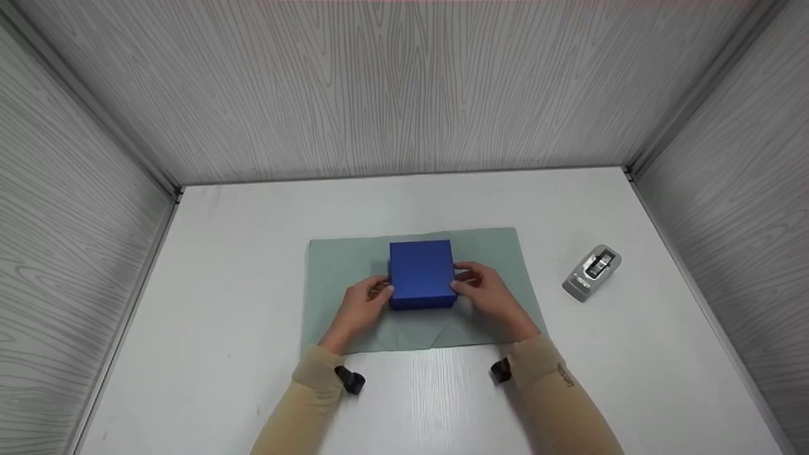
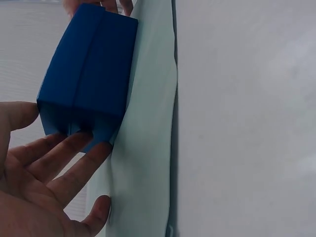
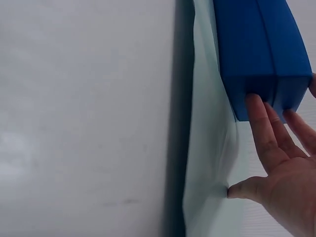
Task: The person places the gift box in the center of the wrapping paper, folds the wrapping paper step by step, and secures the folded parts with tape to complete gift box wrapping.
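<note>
A blue lidded box (image 1: 421, 270) sits at the middle of a pale green sheet (image 1: 493, 246), with the lid's seam running along its side. My left hand (image 1: 363, 306) holds the box's left side, thumb at the near upper corner. In the left wrist view, several fingertips of the left hand (image 2: 54, 173) press against the end of the box (image 2: 98, 64). Across from it, my right hand (image 1: 490, 294) grips the right side. The right wrist view shows the fingers of the right hand (image 3: 286, 173) against the box's end, its little finger touching the sheet (image 3: 212, 148).
On the right of the white table (image 1: 221, 284) lies a small grey device (image 1: 592, 273) with a dark window, possibly a tape dispenser. Pale wood-grain panels (image 1: 392, 88) enclose the table at the back and both sides. Each wrist carries a black strap-on camera (image 1: 350, 380).
</note>
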Tool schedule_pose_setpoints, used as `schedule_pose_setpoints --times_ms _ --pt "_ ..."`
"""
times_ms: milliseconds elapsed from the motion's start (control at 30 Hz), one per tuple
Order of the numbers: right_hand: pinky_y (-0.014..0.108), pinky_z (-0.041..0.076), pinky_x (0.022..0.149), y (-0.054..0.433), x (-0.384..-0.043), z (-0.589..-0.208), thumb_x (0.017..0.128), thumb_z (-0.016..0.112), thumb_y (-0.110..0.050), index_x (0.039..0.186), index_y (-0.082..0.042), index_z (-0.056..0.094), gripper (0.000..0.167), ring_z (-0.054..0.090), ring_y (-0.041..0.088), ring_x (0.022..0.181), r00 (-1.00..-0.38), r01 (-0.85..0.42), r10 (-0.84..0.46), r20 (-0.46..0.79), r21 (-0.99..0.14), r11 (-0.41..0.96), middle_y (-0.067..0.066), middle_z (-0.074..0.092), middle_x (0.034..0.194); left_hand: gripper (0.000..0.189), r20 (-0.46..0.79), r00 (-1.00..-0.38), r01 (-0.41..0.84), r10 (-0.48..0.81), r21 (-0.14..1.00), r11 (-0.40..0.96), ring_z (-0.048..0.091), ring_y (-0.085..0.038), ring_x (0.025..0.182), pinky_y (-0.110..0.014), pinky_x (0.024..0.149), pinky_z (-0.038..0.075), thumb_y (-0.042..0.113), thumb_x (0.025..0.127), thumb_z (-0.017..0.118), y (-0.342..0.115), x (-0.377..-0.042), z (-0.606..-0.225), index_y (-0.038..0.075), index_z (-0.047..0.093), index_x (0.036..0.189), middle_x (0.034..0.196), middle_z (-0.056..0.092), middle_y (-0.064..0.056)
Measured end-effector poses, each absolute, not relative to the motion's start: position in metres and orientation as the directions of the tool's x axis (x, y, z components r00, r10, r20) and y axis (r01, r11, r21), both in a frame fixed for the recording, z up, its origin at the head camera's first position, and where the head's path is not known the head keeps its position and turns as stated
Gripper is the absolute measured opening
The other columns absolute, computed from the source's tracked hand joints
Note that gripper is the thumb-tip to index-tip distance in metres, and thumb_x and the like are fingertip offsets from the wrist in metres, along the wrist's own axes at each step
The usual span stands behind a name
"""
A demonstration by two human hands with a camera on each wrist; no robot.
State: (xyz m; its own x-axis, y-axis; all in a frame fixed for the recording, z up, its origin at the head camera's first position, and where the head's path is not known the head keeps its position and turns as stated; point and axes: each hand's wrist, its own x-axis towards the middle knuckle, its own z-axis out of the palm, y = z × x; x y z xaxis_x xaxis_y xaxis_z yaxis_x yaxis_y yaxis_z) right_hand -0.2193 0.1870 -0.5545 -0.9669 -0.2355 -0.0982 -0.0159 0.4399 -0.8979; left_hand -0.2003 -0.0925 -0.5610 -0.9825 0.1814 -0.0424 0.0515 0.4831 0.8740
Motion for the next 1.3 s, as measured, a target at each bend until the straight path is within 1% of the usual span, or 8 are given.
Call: schedule_pose_setpoints --times_ms 133,467,600,667,733,800,1033,1300 --pt "0.046 0.049 0.091 0.1875 -0.2178 -0.5551 0.093 0.069 -0.018 0.134 -0.004 0.057 0.045 0.061 0.028 0.108 -0.967 -0.024 -0.238 -0.089 -0.9 0.434 0.014 0.063 0.122 0.036 -0.041 -0.982 0.056 0.184 0.871 0.488 0.064 -0.023 0.099 -0.04 0.089 0.05 0.021 0.099 0.06 -0.0932 -0.1992 -0.5608 -0.002 0.062 0.127 0.108 0.067 -0.009" --pt "0.046 0.049 0.092 0.1898 -0.2165 -0.5569 0.092 0.07 -0.018 0.133 -0.004 0.058 0.045 0.061 0.027 0.108 -0.964 -0.032 -0.252 -0.081 -0.909 0.416 0.013 0.064 0.119 0.036 -0.058 -0.982 0.036 0.18 0.876 0.481 0.064 -0.021 0.098 -0.04 0.089 0.05 0.023 0.098 0.061 -0.0937 -0.1971 -0.5607 0.001 0.063 0.126 0.109 0.068 -0.008" --pt "0.046 0.048 0.091 0.1908 -0.2162 -0.5567 0.092 0.068 -0.012 0.134 0.002 0.055 0.046 0.061 0.032 0.108 -0.961 -0.037 -0.267 -0.072 -0.922 0.385 0.019 0.063 0.118 0.037 -0.065 -0.981 0.033 0.183 0.873 0.487 0.064 -0.021 0.101 -0.04 0.09 0.05 0.026 0.098 0.061 -0.0939 -0.1961 -0.5603 0.003 0.062 0.127 0.109 0.068 -0.007" --pt "0.045 0.048 0.09 0.1915 -0.2161 -0.5568 0.093 0.066 -0.009 0.134 0.006 0.053 0.045 0.06 0.035 0.108 -0.957 -0.041 -0.281 -0.07 -0.928 0.371 0.023 0.063 0.117 0.038 -0.073 -0.98 0.027 0.184 0.872 0.489 0.063 -0.021 0.102 -0.04 0.091 0.049 0.027 0.098 0.061 -0.0941 -0.1956 -0.5603 0.004 0.062 0.128 0.11 0.068 -0.006" --pt "0.044 0.049 0.088 0.1916 -0.2162 -0.5575 0.093 0.065 -0.006 0.134 0.008 0.052 0.045 0.061 0.037 0.107 -0.957 -0.038 -0.282 -0.072 -0.93 0.366 0.025 0.063 0.116 0.038 -0.077 -0.98 0.025 0.185 0.87 0.493 0.063 -0.021 0.103 -0.041 0.092 0.049 0.028 0.098 0.061 -0.0942 -0.1951 -0.5605 0.004 0.062 0.128 0.11 0.068 -0.006" --pt "0.043 0.049 0.087 0.1917 -0.2164 -0.5585 0.093 0.065 -0.008 0.134 0.007 0.053 0.045 0.061 0.035 0.107 -0.957 -0.039 -0.281 -0.073 -0.927 0.373 0.023 0.063 0.116 0.038 -0.078 -0.98 0.025 0.185 0.869 0.495 0.063 -0.021 0.103 -0.041 0.092 0.049 0.028 0.098 0.061 -0.0942 -0.195 -0.5611 0.005 0.062 0.129 0.11 0.068 -0.006" --pt "0.042 0.049 0.088 0.192 -0.2155 -0.56 0.091 0.07 -0.016 0.132 -0.004 0.058 0.044 0.062 0.026 0.105 -0.964 -0.025 -0.255 -0.077 -0.927 0.374 0.012 0.065 0.115 0.038 -0.084 -0.979 0.019 0.183 0.867 0.498 0.063 -0.021 0.104 -0.041 0.093 0.048 0.029 0.099 0.06 -0.0943 -0.1947 -0.5613 0.006 0.062 0.129 0.112 0.068 -0.006" --pt "0.043 0.049 0.088 0.1932 -0.2157 -0.561 0.091 0.07 -0.018 0.132 -0.006 0.059 0.044 0.062 0.025 0.104 -0.964 -0.036 -0.258 -0.066 -0.928 0.371 0.01 0.066 0.114 0.039 -0.073 -0.98 0.029 0.182 0.863 0.505 0.062 -0.02 0.104 -0.041 0.093 0.048 0.029 0.099 0.06 -0.0936 -0.194 -0.5635 0.005 0.061 0.13 0.112 0.068 -0.006"
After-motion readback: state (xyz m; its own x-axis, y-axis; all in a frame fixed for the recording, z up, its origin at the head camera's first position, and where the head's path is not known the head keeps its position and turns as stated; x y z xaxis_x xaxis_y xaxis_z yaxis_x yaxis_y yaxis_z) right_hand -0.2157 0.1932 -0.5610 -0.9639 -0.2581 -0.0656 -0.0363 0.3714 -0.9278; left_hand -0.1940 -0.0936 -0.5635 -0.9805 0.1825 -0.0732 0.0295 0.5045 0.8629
